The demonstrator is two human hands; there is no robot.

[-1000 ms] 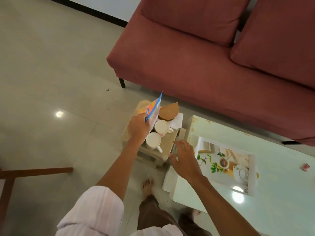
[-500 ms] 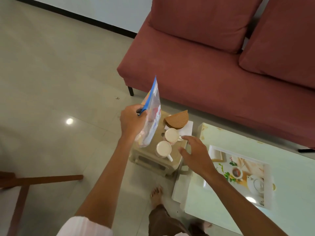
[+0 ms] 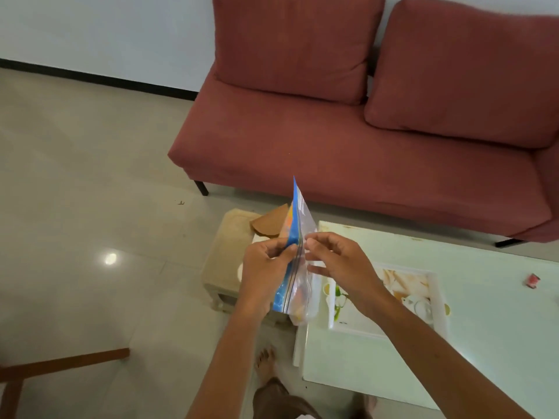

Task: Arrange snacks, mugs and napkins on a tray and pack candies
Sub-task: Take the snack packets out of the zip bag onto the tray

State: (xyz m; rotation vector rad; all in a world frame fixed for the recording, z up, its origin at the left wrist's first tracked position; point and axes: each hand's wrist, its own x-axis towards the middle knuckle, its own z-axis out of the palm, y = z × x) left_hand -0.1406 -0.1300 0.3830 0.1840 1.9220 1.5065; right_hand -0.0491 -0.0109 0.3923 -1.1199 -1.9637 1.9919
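Note:
A clear zip bag [image 3: 298, 237] with a blue strip and colourful contents is held edge-on in front of me, above the small beige stool [image 3: 230, 246]. My left hand [image 3: 264, 273] grips its left side, and my right hand [image 3: 338, 261] pinches its right side near the zip. A brown woven coaster [image 3: 269, 223] lies on the stool behind the bag; the mugs and napkin there are hidden by my hands. The white picture tray [image 3: 435, 297] lies on the glass table [image 3: 484, 343] to the right, partly under my right arm.
A red sofa [image 3: 363, 146] stands behind the stool and table. One small red candy [image 3: 532, 280] lies at the table's right. A wooden chair leg [image 3: 60, 364] juts in at the lower left. My bare foot [image 3: 266, 361] is on the tiled floor.
My left hand has lifted the bag off the stool and brought it in front of me. My right hand has risen from near the mugs and taken hold of the bag's other side.

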